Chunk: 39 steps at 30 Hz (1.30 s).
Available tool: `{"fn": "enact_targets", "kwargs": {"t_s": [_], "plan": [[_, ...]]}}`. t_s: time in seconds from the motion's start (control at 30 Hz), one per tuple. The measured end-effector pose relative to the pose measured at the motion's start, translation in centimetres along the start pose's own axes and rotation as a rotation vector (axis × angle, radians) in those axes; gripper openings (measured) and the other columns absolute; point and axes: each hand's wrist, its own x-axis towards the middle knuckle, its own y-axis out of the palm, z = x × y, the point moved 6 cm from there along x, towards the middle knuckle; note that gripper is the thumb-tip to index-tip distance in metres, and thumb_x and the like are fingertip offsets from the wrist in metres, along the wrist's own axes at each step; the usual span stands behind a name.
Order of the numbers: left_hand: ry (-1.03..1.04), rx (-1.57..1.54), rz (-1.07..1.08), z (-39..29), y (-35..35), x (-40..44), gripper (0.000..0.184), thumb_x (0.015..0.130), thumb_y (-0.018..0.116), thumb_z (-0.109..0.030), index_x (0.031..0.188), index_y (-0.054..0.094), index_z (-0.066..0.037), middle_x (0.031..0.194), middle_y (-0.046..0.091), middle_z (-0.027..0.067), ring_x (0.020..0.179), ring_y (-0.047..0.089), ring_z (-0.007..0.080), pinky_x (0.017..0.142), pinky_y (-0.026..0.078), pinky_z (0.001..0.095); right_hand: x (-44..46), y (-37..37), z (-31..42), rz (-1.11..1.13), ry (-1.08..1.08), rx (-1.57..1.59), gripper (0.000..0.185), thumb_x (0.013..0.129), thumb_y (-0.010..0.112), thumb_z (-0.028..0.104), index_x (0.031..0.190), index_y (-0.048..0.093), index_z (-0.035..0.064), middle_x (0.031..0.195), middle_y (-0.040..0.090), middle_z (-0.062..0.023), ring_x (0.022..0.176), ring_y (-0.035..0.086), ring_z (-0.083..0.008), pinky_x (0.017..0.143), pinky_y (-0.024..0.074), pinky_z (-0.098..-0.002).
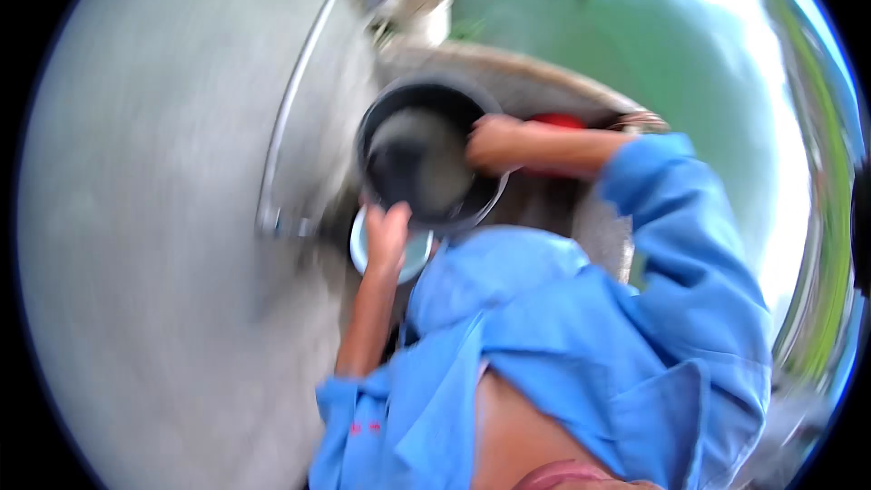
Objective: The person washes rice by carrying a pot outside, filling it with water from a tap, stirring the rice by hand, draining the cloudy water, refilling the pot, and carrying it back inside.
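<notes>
A round black bucket (pixel 426 150) is tilted toward the camera, and cloudy greyish water or wet residue shows inside it. At its near-left rim, my left hand (pixel 388 231) grips the edge with bent fingers. My right hand (pixel 496 143) is closed at the right rim; motion blur hides the finger detail. Just under my left hand, a light blue bowl (pixel 415 259) shows partly below the bucket. A red basin (pixel 555 141) lies behind my right forearm, mostly hidden by it.
On the left is a grey concrete surface (pixel 163 218), with a thin pale pipe (pixel 295 82) along it. A curved concrete edge (pixel 535 73) runs behind the bucket, beside green water (pixel 626 27). A whitish container (pixel 435 18) stands at the top near green plants.
</notes>
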Motion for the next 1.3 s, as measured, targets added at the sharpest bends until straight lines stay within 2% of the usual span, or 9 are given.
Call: {"fn": "enact_targets", "kwargs": {"t_s": [0.1, 0.3, 0.47, 0.6, 0.67, 0.8, 0.87, 1.1, 1.3], "plan": [[-0.034, -0.106, 0.141, -1.0, 1.4, -0.5, 0.029, 0.067, 0.051, -0.001, 0.096, 0.05, 0.002, 0.081, 0.053, 0.0049, 0.064, 0.052, 0.0134, 0.052, 0.048, 0.0283, 0.1, -1.7, 0.7, 0.205, 0.122, 0.065, 0.015, 0.065, 0.06, 0.015, 0.08, 0.065, 0.0136, 0.084, 0.062, -0.0033, 0.08, 0.059, -0.0175, 0.055, 0.0475, -0.0345], [-0.172, -0.11, 0.17, 0.9, 0.4, 2.8, 0.043, 0.058, 0.043, 0.006, 0.101, 0.044, 0.005, 0.09, 0.049, 0.0155, 0.071, 0.055, 0.0312, 0.058, 0.051, 0.0497, -1.2, -3.9, 1.6, -0.007, 0.213, 0.519, 0.023, 0.067, 0.056, 0.009, 0.088, 0.062, 0.0022, 0.088, 0.06, -0.0129, 0.088, 0.057, -0.0291, 0.07, 0.0472, -0.037], [-0.368, -0.13, 0.411, 1.7, 3.4, 3.3, 0.037, 0.059, 0.042, -0.002, 0.093, 0.045, 0.013, 0.092, 0.054, 0.0243, 0.081, 0.055, 0.0431, 0.072, 0.048, 0.0549, -8.8, -3.4, -2.6, -1.048, 0.461, 0.446, 0.025, 0.064, 0.056, 0.013, 0.088, 0.06, 0.0083, 0.095, 0.055, -0.0093, 0.093, 0.051, -0.0258, 0.072, 0.0438, -0.0382], [-0.653, -0.189, 0.45, 3.3, 6.0, 4.1, 0.036, 0.06, 0.041, -0.001, 0.092, 0.043, 0.014, 0.088, 0.053, 0.0257, 0.078, 0.055, 0.043, 0.074, 0.047, 0.056, -14.1, 2.2, -3.4, -0.838, 0.954, 0.764, 0.036, 0.068, 0.054, 0.011, 0.104, 0.052, 0.006, 0.105, 0.05, -0.0121, 0.1, 0.046, -0.0258, 0.082, 0.0391, -0.0385], [-0.727, -0.119, 0.502, 3.5, 7.5, 4.0, 0.035, 0.06, 0.041, -0.001, 0.091, 0.043, 0.014, 0.089, 0.052, 0.0264, 0.081, 0.054, 0.0426, 0.074, 0.048, 0.0548, -15.7, 6.4, -2.8, -0.814, 1.085, 1.104, 0.033, 0.074, 0.055, 0.017, 0.104, 0.051, 0.0024, 0.099, 0.053, -0.0147, 0.087, 0.055, -0.0247, 0.071, 0.0454, -0.0374], [-0.69, 0.01, 0.509, 2.9, 10.1, 4.1, 0.035, 0.059, 0.042, -0.001, 0.091, 0.043, 0.014, 0.089, 0.052, 0.0265, 0.082, 0.053, 0.0428, 0.073, 0.048, 0.0552, -17.1, 10.3, 0.7, -0.794, 0.994, 1.834, 0.039, 0.08, 0.054, 0.029, 0.105, 0.049, -0.0005, 0.085, 0.058, -0.0112, 0.061, 0.059, -0.0166, 0.049, 0.0493, -0.0272], [-0.599, 0.025, 0.516, 2.6, 10.7, 4.6, 0.033, 0.059, 0.042, 0.001, 0.09, 0.043, 0.014, 0.09, 0.05, 0.0259, 0.08, 0.053, 0.0427, 0.071, 0.048, 0.0565, -16.7, 11.4, 2.2, -0.84, 0.977, 1.992, 0.039, 0.081, 0.054, 0.029, 0.106, 0.048, -0.0001, 0.087, 0.058, -0.0108, 0.064, 0.059, -0.0176, 0.052, 0.0503, -0.028], [-0.191, 0.251, 0.325, -1.7, 9.7, 2.8, 0.039, 0.057, 0.047, 0.005, 0.095, 0.039, 0.002, 0.092, 0.047, 0.0179, 0.08, 0.053, 0.0328, 0.063, 0.052, 0.0495, -15.9, 11.6, 3.6, -1.261, 1.005, 2.029, 0.031, 0.073, 0.064, 0.022, 0.089, 0.047, 0.0017, 0.072, 0.054, -0.0087, 0.055, 0.056, -0.0149, 0.046, 0.0481, -0.0263], [-0.117, 0.179, 0.445, -2.3, 6.7, 5.1, 0.041, 0.055, 0.047, 0.005, 0.096, 0.044, 0.006, 0.094, 0.05, 0.0152, 0.082, 0.053, 0.0272, 0.069, 0.046, 0.0357, -16.5, 6.0, 4.4, -1.54, 1.072, 1.449, 0.017, 0.061, 0.056, 0.006, 0.072, 0.044, -0.0003, 0.061, 0.046, -0.0102, 0.053, 0.048, -0.0209, 0.05, 0.0398, -0.0331]]}}
